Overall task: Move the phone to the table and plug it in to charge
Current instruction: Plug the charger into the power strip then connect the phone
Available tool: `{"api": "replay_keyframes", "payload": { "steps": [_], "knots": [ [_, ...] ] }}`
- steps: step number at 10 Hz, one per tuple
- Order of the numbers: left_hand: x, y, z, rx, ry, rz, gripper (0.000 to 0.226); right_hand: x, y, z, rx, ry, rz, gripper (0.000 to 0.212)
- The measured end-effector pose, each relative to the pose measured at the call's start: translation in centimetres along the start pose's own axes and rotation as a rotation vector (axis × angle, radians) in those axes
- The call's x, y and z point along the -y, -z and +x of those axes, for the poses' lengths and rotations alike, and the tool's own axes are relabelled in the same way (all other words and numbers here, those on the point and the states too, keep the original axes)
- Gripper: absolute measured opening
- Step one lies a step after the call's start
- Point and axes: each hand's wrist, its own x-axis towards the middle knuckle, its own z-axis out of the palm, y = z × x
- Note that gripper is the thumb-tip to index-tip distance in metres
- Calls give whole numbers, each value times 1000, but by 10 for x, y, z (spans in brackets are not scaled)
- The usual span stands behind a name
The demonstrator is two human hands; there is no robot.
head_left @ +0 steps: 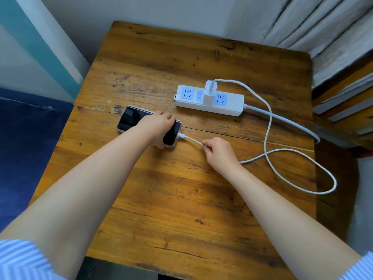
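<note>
On the table [181,188], hands gripping phone [131,120] and, seemingly, cable [268,126].

Both forearms are bare. Short blue-and-white striped sleeves show at 7 o'clock [22,259] and 5 o'clock [361,267], blurred, seemingly of one shirt. No rings or watch visible.

The near half of the counter [171,199] between my forearms lies bare, and so does the far strip behind the power strip [210,100]. To my right the charging cable [268,126] loops wide across the wood to the counter's edge. The phone [137,122] blocks the left middle; the charger block [210,91] stands upright on the strip.
</note>
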Motion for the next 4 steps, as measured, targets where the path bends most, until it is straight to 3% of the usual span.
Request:
{"api": "replay_keyframes", "payload": {
  "steps": [2, 3, 4],
  "knots": [
    [-1, -1, 2, 18, 11, -32, 101, 1, -6, 2, -53, -27, 2, 28],
    [-5, -8, -10, -83, 25, -102, 105, -2, -7, 1, -50, -21, 31, 30],
    [-30, -36, -38, -311, 89, -291, 93, 1, 7, -8, -120, -20, 120, 31]
  ]
}}
